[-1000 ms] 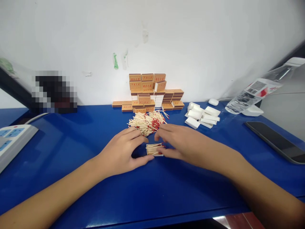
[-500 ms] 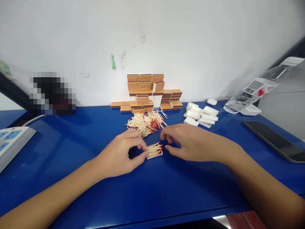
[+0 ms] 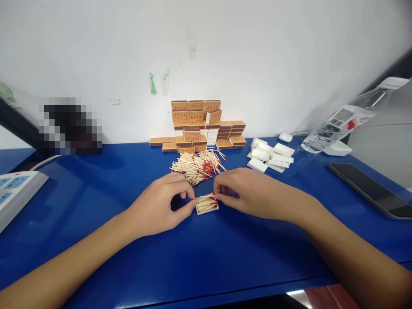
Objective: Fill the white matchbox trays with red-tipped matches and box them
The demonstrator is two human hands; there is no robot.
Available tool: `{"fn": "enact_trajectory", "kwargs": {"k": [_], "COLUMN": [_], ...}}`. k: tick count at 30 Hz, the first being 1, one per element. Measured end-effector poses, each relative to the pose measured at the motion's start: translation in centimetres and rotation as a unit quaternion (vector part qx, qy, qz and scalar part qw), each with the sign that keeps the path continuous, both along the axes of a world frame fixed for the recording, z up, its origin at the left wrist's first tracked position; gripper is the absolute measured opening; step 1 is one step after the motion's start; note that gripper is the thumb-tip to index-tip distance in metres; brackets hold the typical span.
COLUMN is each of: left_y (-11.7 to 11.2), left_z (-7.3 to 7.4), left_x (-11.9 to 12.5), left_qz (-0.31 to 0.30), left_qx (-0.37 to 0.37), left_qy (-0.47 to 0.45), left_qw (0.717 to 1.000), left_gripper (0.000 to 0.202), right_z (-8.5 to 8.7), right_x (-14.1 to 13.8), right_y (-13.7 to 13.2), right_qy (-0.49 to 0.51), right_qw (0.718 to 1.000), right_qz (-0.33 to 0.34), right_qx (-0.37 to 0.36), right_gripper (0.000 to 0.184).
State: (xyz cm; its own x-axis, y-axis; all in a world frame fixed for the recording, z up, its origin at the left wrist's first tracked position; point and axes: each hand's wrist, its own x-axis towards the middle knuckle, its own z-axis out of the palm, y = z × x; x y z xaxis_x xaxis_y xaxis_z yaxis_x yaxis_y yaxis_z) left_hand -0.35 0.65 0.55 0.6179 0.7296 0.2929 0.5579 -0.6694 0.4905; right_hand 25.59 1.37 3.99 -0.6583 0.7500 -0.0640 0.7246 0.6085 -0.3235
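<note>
A small white matchbox tray filled with red-headed matches lies on the blue table between my hands. The thumb and forefinger of my left hand close at the tray's left end, by the plain match ends. At the right end my right hand pinches near the red heads, apparently on a match there; its fingertips partly cover it. Just behind the tray is a loose heap of matches.
Stacked matchboxes stand against the wall. White trays are piled at the back right, near a leaning plastic bottle. A phone lies on the right, and a power strip sits at the left edge.
My right hand has moved left to the match heads and its finger and thumb have closed. Some matches in the tray lie straighter. The left hand has shifted slightly left.
</note>
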Motion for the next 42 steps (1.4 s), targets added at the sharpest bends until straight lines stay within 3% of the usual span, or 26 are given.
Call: {"fn": "enact_trajectory", "kwargs": {"k": [14,24,31,42], "left_y": [-0.12,-0.16,0.0,-0.39], "left_z": [0.01,0.14,-0.07,-0.48], "left_x": [0.14,-0.21,-0.03,0.5], "left_qz": [-0.022,-0.021,-0.025,-0.027], "left_qx": [-0.037,-0.035,-0.043,-0.037], "left_qy": [-0.007,0.004,0.004,-0.023], "left_qw": [0.999,0.999,0.999,0.999], "left_gripper": [0.01,0.007,0.009,0.01], "right_z": [0.15,-0.06,0.19,-0.13], "right_x": [-0.06,-0.69,-0.22,-0.22], "right_y": [-0.45,-0.26,-0.22,-0.2], "right_qy": [0.011,0.002,0.009,0.015], "right_qw": [1.0,0.999,0.999,0.999], "right_qz": [0.022,0.039,0.024,0.044], "right_qx": [-0.012,-0.027,-0.029,-0.019], "right_gripper": [0.004,0.015,0.007,0.014]}}
